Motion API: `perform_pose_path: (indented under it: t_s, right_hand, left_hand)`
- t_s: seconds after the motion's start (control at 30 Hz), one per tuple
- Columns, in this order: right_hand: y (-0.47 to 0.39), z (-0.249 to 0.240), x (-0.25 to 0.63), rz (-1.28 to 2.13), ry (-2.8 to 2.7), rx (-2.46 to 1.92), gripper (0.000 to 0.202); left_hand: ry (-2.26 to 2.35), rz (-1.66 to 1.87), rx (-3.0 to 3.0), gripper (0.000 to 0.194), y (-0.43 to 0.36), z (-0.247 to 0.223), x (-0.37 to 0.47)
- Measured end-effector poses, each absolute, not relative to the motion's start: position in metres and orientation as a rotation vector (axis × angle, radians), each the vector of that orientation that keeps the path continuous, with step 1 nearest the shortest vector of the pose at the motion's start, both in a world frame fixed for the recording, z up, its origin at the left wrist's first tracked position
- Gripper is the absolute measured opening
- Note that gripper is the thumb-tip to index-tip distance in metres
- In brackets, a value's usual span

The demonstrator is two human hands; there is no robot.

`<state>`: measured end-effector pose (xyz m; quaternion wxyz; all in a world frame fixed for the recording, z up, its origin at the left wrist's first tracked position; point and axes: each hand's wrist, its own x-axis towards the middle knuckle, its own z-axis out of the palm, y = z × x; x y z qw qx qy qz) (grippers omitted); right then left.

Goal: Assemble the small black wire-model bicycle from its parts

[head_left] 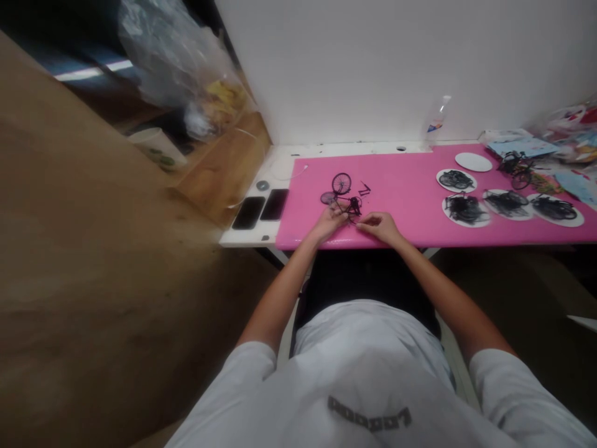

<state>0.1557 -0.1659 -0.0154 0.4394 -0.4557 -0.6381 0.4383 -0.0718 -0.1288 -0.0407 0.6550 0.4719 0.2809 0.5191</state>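
Observation:
A small black model bicycle frame (pixel 354 206) is gripped by my left hand (pixel 332 219), whose fingers are closed around its lower left part. My right hand (pixel 379 226) is at the frame's right side, thumb and fingertips pinched together near its near end; whatever sits between them is too small to make out. Just beyond my left hand lie a black spoked wheel (pixel 341 183) and a second wheel (pixel 328 198), partly behind the frame. Some thin black parts (pixel 364 189) lie on the pink mat (pixel 401 180) to the right of the wheels.
White plates of black bicycle parts (pixel 466 210) stand on the right, near a bare white plate (pixel 473 162). Assembled model bicycles (pixel 520 171) and packets (pixel 522 148) are at the far right. Two black phones (pixel 249 213) lie left of the mat. A bottle (pixel 437 121) stands by the wall.

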Motion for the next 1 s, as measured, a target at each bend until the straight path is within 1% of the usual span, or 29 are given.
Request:
perform_pose_path:
  t_s: [0.3, 0.5, 0.87, 1.0]
  right_hand:
    - [-0.1640, -0.0182, 0.1540, 1.073, -1.562, -1.124, 0.045]
    - [-0.1636, -0.0177, 0.1547, 1.040, -1.574, -1.135, 0.048]
    - [-0.1657, -0.0146, 0.1534, 1.050, -1.594, -1.181, 0.051]
    - [-0.1641, -0.0161, 0.1543, 1.028, -1.587, -1.212, 0.054]
  left_hand:
    - [0.575, 1.160, 1.057, 0.060, -0.1297, -0.0387, -0.0714]
    - [0.626, 1.169, 1.060, 0.054, -0.1283, -0.0412, -0.0717]
    - [0.634, 1.172, 1.133, 0.057, -0.1237, -0.0476, -0.0738]
    - [0.624, 1.167, 1.141, 0.054, -0.1244, -0.0469, -0.0740]
